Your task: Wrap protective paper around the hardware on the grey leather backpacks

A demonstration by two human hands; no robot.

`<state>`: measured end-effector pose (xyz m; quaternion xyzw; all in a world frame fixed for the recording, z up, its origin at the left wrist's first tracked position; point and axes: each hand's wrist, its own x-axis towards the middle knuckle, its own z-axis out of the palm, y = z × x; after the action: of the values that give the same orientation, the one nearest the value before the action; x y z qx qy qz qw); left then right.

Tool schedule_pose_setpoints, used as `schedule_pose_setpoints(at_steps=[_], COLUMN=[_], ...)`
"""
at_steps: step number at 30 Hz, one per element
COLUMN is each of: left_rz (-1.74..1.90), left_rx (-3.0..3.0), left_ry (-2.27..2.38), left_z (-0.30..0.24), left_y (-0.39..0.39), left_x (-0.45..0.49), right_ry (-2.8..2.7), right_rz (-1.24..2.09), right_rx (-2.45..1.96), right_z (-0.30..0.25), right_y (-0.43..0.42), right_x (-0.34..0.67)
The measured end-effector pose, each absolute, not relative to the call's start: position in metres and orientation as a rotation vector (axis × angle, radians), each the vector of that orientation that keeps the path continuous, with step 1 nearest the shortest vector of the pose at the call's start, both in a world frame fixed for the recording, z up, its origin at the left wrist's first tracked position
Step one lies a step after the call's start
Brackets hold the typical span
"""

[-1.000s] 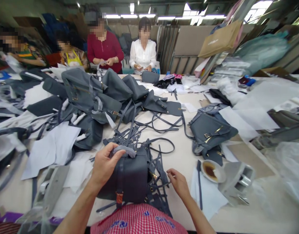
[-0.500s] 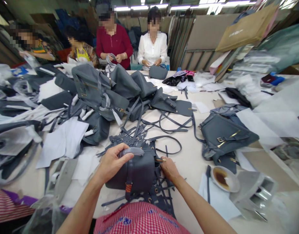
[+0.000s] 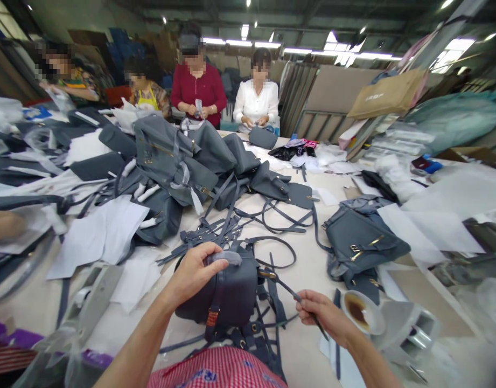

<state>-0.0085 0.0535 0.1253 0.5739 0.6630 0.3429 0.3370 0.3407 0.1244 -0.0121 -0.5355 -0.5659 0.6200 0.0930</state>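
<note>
Front strap (image 3: 219,291) lies over the bag (image 3: 240,293); the side strap (image 3: 286,283), free-ended, looks unfinished — right hand (image 3: 322,311) pinching it, left hand (image 3: 196,274) gripping the handle (image 3: 231,257).

The pale table (image 3: 302,358) bears grey bags (image 3: 363,231), dark straps (image 3: 197,237) and white paper (image 3: 138,275).

I see a passage over bare table (image 3: 309,268) between the bag (image 3: 239,296) and the backpack (image 3: 353,231). A strap (image 3: 286,284), held in the right hand (image 3: 322,312), crosses its near end. The bowl (image 3: 376,319) obstructs the hand's right side.
</note>
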Motion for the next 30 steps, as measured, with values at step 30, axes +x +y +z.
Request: schedule_pose_setpoints(at_steps=[30], left_rz=[0.644], left_rx=[1.665], left_ry=[2.007], left_z=[0.122], left_y=[0.020], left_x=[0.019], right_ry=[-2.431], right_rz=[0.631], right_rx=[-0.670], right_z=[0.037], right_y=[0.036], right_x=[0.220])
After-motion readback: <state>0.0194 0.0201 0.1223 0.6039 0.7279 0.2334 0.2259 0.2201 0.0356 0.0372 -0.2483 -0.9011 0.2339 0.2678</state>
